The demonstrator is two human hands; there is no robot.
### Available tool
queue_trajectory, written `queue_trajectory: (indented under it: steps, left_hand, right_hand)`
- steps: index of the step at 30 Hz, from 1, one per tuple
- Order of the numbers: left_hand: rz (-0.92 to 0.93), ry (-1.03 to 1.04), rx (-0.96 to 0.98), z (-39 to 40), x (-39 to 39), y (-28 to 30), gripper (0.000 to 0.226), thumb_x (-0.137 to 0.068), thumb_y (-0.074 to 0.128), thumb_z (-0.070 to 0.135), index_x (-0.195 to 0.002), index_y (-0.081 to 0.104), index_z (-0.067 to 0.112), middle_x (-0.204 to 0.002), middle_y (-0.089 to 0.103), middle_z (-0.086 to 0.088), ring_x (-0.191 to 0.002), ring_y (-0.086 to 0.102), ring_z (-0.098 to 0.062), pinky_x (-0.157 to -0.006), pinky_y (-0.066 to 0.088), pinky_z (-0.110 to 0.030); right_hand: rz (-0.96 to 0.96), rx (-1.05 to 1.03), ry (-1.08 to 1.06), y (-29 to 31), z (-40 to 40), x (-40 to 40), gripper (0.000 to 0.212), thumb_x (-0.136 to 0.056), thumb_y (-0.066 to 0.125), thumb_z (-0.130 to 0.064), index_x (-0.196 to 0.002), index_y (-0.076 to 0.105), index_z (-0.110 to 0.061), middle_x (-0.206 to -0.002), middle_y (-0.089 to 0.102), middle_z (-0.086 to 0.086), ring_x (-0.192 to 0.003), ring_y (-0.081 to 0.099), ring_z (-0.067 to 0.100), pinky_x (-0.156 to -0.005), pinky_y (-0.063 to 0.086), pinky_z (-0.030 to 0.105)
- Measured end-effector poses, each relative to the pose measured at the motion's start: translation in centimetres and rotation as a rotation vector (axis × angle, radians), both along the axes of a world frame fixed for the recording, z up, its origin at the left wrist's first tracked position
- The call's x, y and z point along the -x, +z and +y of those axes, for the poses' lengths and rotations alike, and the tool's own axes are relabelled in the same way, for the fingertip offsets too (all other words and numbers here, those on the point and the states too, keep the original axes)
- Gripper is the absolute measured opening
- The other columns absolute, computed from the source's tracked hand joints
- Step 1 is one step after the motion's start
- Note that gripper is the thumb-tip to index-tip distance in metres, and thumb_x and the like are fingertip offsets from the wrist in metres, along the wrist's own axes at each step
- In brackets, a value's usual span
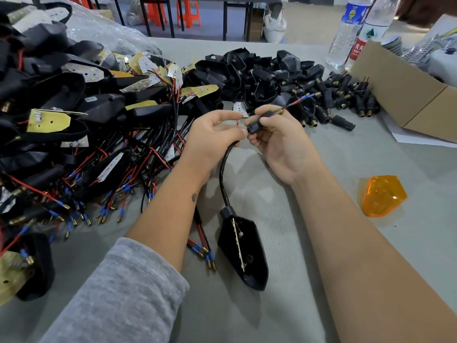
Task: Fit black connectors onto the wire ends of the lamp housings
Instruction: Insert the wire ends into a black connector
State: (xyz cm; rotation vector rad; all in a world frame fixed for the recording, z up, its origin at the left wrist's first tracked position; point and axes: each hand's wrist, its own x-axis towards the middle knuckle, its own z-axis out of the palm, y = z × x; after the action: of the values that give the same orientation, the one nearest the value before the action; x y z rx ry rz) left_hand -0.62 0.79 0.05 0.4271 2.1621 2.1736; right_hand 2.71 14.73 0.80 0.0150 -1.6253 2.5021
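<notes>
Black connector (257,122), wires through it, pinched by right hand (277,142); left hand (212,137) fingers grip its cable above the lamp housing (244,253). Bottle labels unreadable.

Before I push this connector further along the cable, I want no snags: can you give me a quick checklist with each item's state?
1. Right hand grips the black connector: ok.
2. Left hand holds the cable: ok.
3. Wire ends are out past the connector's threaded end: ok.
4. Lamp housing rests on the table, cable not tangled in the pile: ok.
5. Connector seated fully: cannot tell.
</notes>
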Motion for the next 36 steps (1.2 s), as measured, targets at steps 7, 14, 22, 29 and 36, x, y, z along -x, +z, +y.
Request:
queue_trajectory:
  steps: [7,14,22,29,36]
  left_hand:
    - [0.024,0.025,0.121,0.72,-0.2,-0.41,0.013,-0.09,0.068,0.017,-0.077,0.066,0.015,-0.062,0.065,0.0,-0.049,0.059,-0.008,-0.044,0.042,-0.017]
    - [0.126,0.007,0.174,0.55,-0.19,-0.64,0.006,-0.086,0.07,0.008,-0.083,0.068,0.014,-0.064,0.064,0.0,-0.051,0.056,-0.003,-0.05,0.044,-0.015]
    - [0.088,-0.036,0.158,0.45,-0.45,-0.4,0.007,-0.091,0.064,0.007,-0.089,0.069,0.012,-0.067,0.065,0.0,-0.052,0.057,-0.006,-0.052,0.046,-0.021]
    - [0.038,-0.077,0.132,0.38,-0.26,-0.05,0.019,-0.094,0.059,0.009,-0.078,0.068,0.014,-0.058,0.061,0.005,-0.04,0.041,-0.006,-0.04,0.032,-0.017]
    - [0.119,-0.009,0.155,0.63,-0.21,-0.26,0.019,-0.094,0.059,0.012,-0.077,0.064,0.017,-0.056,0.064,0.007,-0.042,0.045,-0.002,-0.043,0.036,-0.014]
  right_hand:
    - [-0.001,0.011,-0.081,-0.08,0.14,0.1,0.012,-0.097,0.05,-0.002,-0.094,0.058,-0.01,-0.076,0.069,0.003,-0.062,0.056,0.014,-0.064,0.048,0.022]
    - [-0.078,-0.045,-0.171,-0.32,-0.09,0.37,0.011,-0.096,0.059,-0.011,-0.087,0.055,-0.01,-0.071,0.058,0.003,-0.056,0.052,0.011,-0.058,0.044,0.022]
    - [-0.066,-0.028,-0.153,-0.03,-0.05,0.2,0.017,-0.096,0.052,0.0,-0.083,0.056,-0.011,-0.073,0.06,0.008,-0.053,0.047,0.012,-0.056,0.039,0.022]
    - [-0.018,0.024,-0.033,0.1,0.23,-0.18,0.022,-0.093,0.045,0.006,-0.083,0.056,-0.011,-0.07,0.067,0.004,-0.06,0.052,0.013,-0.062,0.043,0.023]
    - [-0.047,-0.011,-0.09,-0.03,-0.19,0.02,0.011,-0.096,0.054,-0.003,-0.09,0.059,-0.011,-0.065,0.065,-0.002,-0.058,0.053,0.01,-0.062,0.047,0.02]
